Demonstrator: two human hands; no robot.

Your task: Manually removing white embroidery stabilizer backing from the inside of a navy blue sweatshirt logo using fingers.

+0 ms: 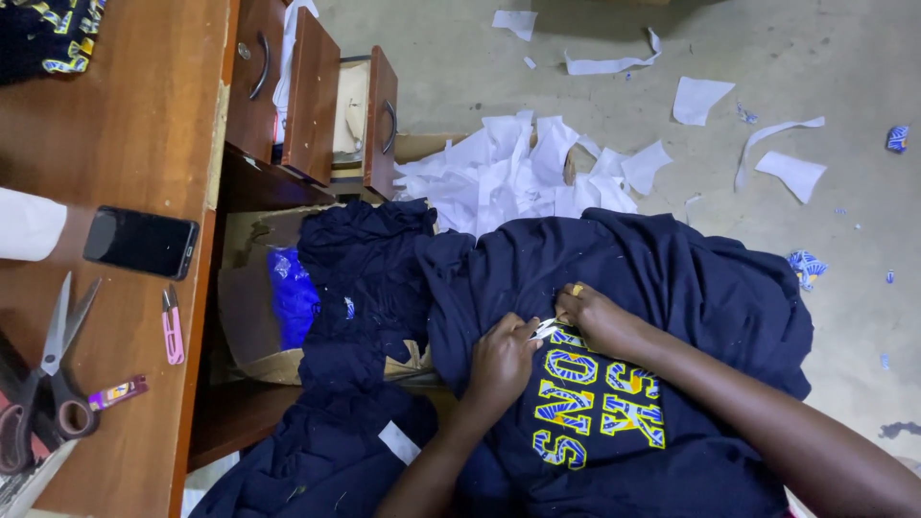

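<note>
Two hands, our left hand (499, 363) and right hand (595, 317), pinch a white backing strip (547, 329) on the navy shirt (662, 288), above paper scraps (518, 173) littering the concrete floor (844, 249).

both forearms bare to the elbow, no sleeves, rings or watch visible.

- Left hand (501, 360) and right hand (595, 317) on a navy shirt (691, 288) with yellow-blue lettering (600, 398), both pinching a small white strip (549, 329) at the lettering's edge.
- Cardboard box (251, 297) just left of the shirt, more navy cloth (360, 259) piled on it.
- White paper scraps (518, 173) on the floor (844, 240) beyond.
- Wooden desk (134, 134) at left: phone (141, 242), scissors (43, 384), pink clipper (173, 326).
- 3 drawers (312, 96) pulled open.
</note>
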